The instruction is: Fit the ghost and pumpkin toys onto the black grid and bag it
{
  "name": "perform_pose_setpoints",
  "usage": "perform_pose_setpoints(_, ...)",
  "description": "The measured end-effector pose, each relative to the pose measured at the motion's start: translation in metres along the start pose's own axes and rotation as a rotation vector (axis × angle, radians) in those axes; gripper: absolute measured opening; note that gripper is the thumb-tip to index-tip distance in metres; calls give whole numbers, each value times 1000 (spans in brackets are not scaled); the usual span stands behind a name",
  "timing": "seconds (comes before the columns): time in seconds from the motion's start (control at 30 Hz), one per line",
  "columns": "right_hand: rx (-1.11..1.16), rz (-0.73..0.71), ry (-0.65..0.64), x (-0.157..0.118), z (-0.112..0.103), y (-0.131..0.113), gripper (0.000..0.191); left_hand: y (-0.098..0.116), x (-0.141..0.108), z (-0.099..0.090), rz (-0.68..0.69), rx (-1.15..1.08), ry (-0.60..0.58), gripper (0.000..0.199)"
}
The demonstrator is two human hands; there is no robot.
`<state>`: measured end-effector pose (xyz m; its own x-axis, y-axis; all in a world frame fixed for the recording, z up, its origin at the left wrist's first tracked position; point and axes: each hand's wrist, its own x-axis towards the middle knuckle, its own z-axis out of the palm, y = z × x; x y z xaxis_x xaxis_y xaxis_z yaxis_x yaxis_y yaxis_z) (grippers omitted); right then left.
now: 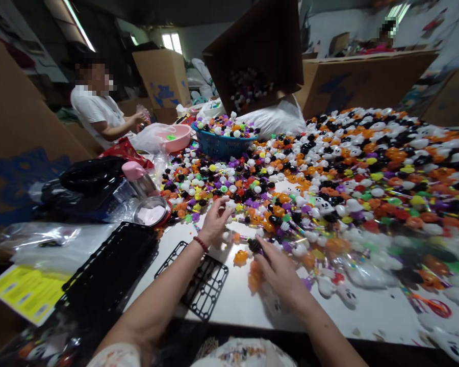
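Observation:
My left hand (215,220), with a dark red bead bracelet at the wrist, reaches to the near edge of the pile, its thumb and fingers closed round a small white piece (230,205). My right hand (277,270) is lower and to the right, its thumb and forefinger at a black ribbed piece (254,245). An orange pumpkin piece (240,257) lies on the white table (235,295) between the hands. Under my left forearm is a black grid frame (208,288). White, orange, black and purple pieces form the pile (352,168).
A blue basket (224,145) of small pieces stands behind the pile. To the left are a pink-lidded bottle (137,178), a round metal tin (151,211), a black tray (110,270) and plastic bags. Orange scissors (436,306) lie at right. A person in white (95,109) works at back left.

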<state>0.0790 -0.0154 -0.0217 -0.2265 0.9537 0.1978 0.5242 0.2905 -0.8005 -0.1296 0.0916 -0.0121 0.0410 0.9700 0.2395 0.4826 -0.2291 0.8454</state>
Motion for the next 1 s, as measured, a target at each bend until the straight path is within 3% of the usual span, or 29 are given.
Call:
perform_pose_setpoints(0.2, 41, -56, 19, 5, -9, -14, 38, 0, -49, -12, -170, -458, -184, 38)
perform_pose_setpoints(0.37, 33, 7, 7, 10, -5, -8, 33, 4, -72, 7, -220, -340, -135, 31)
perform_pose_setpoints(0.43, 34, 47, 50, 9, -7, -1, 33, 12, -85, 13, -147, -211, -127, 27)
perform_pose_setpoints(0.53, 54, 68, 140, 6, -18, 11, 34, 29, -114, 21, 120, 77, -193, 31)
perform_pose_setpoints(0.63, 87, 118, 186, 4, -32, 22, 34, 36, -144, 36, 311, 237, -454, 46)
perform_pose_setpoints(0.73, 117, 164, 204, 3, -39, 28, 36, 30, -162, 57, 326, 305, -642, 44)
perform_pose_setpoints(0.83, 118, 179, 197, 1, -39, 28, 37, 19, -168, 68, 289, 314, -592, 44)
perform_pose_setpoints(1.0, 93, 208, 208, -8, -38, 23, 46, 8, -164, 61, 154, 54, -396, 47)
